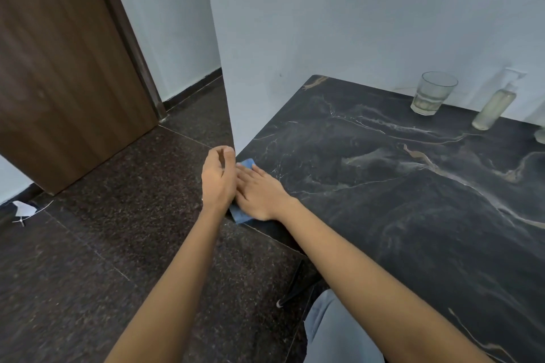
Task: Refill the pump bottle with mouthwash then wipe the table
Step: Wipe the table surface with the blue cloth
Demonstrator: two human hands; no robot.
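A blue cloth lies at the left edge of the dark marble table. My right hand presses flat on the cloth with straight fingers. My left hand hovers just off the table's edge beside it, fingers loosely cupped and holding nothing. The clear pump bottle, filled with pale liquid, stands at the far right by the wall. A drinking glass with a little pale liquid stands left of the bottle.
A white wall corner meets the table's far left end. A brown wooden door stands to the left over the dark speckled floor. White scraps lie on the floor at the far left. My knee shows below.
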